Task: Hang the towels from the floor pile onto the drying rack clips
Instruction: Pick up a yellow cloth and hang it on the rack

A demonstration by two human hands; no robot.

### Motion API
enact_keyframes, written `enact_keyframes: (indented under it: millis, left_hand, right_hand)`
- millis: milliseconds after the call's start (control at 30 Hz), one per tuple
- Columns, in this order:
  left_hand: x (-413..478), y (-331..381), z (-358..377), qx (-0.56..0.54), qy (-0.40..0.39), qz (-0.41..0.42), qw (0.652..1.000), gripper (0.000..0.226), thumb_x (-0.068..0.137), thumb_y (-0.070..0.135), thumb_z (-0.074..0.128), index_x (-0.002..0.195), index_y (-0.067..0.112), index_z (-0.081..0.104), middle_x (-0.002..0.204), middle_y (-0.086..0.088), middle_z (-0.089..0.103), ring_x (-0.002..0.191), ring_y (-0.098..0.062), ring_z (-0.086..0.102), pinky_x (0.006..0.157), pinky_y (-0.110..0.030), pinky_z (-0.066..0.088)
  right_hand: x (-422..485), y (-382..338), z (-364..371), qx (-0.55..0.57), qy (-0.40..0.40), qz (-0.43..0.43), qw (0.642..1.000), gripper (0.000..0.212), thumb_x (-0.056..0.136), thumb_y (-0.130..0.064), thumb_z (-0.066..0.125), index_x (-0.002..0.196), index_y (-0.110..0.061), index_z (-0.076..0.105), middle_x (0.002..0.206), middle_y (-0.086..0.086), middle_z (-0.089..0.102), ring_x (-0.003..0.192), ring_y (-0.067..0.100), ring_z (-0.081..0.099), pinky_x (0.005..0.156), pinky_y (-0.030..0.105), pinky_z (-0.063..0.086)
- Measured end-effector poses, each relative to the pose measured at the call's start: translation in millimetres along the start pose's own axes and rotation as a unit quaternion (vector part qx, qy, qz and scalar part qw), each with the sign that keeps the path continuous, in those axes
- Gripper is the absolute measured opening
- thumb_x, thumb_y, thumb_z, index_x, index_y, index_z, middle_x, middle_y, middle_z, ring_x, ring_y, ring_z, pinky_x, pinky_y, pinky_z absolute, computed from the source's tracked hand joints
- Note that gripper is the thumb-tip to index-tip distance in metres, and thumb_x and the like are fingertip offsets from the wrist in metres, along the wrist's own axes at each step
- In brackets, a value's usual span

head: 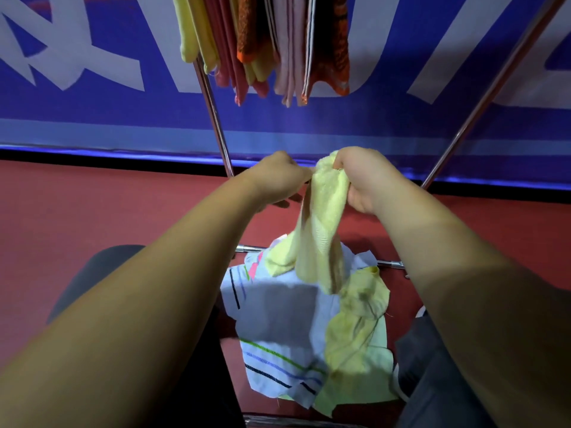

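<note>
Towels lie in a floor pile (272,319) between the person's knees: a white striped towel (278,359) spread flat, with a crumpled pale yellow cloth (355,332) on its right part. Above the pile hangs a yellow towel (324,208), its lower end dangling just over the heap. The right hand (364,180) grips its bunched top with curled fingers, and the left hand (278,177) pinches the edge just beside it. Beyond, the drying rack (213,109) stands on the red floor (92,211), carrying yellow, pink and orange hung towels (262,41) before a blue banner (92,125).
</note>
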State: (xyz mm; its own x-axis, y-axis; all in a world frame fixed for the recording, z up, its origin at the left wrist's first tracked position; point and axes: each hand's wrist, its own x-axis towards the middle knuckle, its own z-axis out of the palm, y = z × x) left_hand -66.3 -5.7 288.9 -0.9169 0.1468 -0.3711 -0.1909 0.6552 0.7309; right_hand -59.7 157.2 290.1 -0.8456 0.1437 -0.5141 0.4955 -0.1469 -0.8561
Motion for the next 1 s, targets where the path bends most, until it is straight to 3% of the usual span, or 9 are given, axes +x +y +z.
enact_keyframes:
  millis: [133,233,367,467,567,633,800,933,1000]
  left_hand:
    - [-10,2,6,-0.126,-0.106,-0.021,0.986,0.076,0.098,0.079,0.033,0.115,0.018,0.075,0.114,-0.004,0.077,0.109,-0.031,0.074,0.099,-0.052,0.058]
    - [-16,6,0,-0.134,-0.135,-0.005,0.982,0.063,0.103,0.072,0.038,0.114,0.02,0.071,0.105,-0.004,0.078,0.091,-0.026,0.076,0.089,-0.046,0.063]
    - [-8,-5,-1,-0.049,-0.077,0.077,0.993,0.027,0.098,0.036,0.075,0.11,0.014,0.064,0.093,-0.006,0.075,0.077,-0.019,0.07,0.081,-0.044,0.064]
    - [-3,-4,-1,-0.024,0.032,0.117,0.992,0.023,0.088,0.026,0.085,0.096,0.011,0.069,0.087,-0.009,0.076,0.067,-0.014,0.065,0.072,-0.038,0.063]
    - [1,-2,-2,-0.022,0.058,0.128,0.99,0.02,0.083,0.019,0.085,0.088,0.011,0.068,0.077,-0.003,0.072,0.063,-0.01,0.059,0.067,-0.032,0.055]
    - [4,-1,-2,-0.002,0.062,0.125,0.99,0.014,0.083,0.019,0.078,0.085,0.014,0.065,0.072,0.004,0.065,0.063,-0.012,0.054,0.066,-0.029,0.05]
    - [9,1,2,0.03,0.089,0.153,0.984,0.015,0.088,0.024,0.069,0.086,0.017,0.056,0.074,0.004,0.06,0.068,-0.016,0.053,0.067,-0.034,0.051]
    - [12,-1,6,0.041,0.072,0.205,0.975,0.028,0.087,0.029,0.082,0.089,0.018,0.055,0.08,-0.005,0.06,0.067,-0.014,0.048,0.064,-0.031,0.045]
    - [14,-2,7,0.051,0.066,0.216,0.973,0.027,0.085,0.028,0.084,0.09,0.02,0.059,0.083,-0.002,0.063,0.068,-0.012,0.05,0.063,-0.028,0.043]
  right_hand:
    - [2,0,0,0.123,-0.011,0.019,0.992,0.023,0.101,0.003,0.039,0.107,0.003,0.062,0.095,0.017,0.073,0.087,0.029,0.075,0.084,0.041,0.062]
    - [2,-2,-1,0.168,0.001,0.028,0.985,0.034,0.102,0.004,0.036,0.128,0.009,0.056,0.111,0.026,0.074,0.098,0.037,0.077,0.089,0.051,0.062]
    - [0,-1,-1,0.205,0.03,0.023,0.978,0.038,0.103,0.008,0.036,0.139,0.006,0.047,0.115,0.023,0.066,0.095,0.035,0.073,0.066,0.048,0.062]
    - [-1,0,-2,0.198,0.035,0.024,0.979,0.039,0.103,0.007,0.038,0.142,0.006,0.045,0.117,0.025,0.067,0.095,0.035,0.074,0.063,0.045,0.063]
    - [1,1,-4,0.185,0.032,0.025,0.982,0.036,0.106,0.004,0.043,0.142,0.005,0.049,0.124,0.022,0.068,0.099,0.03,0.074,0.067,0.042,0.062]
    - [4,4,-6,0.157,0.034,0.036,0.986,0.03,0.108,-0.001,0.047,0.137,0.0,0.054,0.123,0.021,0.072,0.107,0.031,0.075,0.076,0.047,0.063]
    - [11,12,-12,-0.033,0.076,0.055,0.995,0.023,0.103,-0.011,0.058,0.125,-0.012,0.064,0.105,0.009,0.076,0.09,0.024,0.077,0.062,0.039,0.063]
    - [17,15,-14,-0.264,0.103,-0.012,0.959,0.061,0.094,-0.008,0.052,0.154,-0.02,0.045,0.13,0.009,0.065,0.096,0.027,0.067,0.077,0.035,0.056]
    - [12,13,-11,-0.309,0.027,-0.063,0.949,0.071,0.09,-0.006,0.055,0.155,-0.033,0.047,0.13,0.001,0.067,0.092,0.019,0.065,0.073,0.032,0.05]
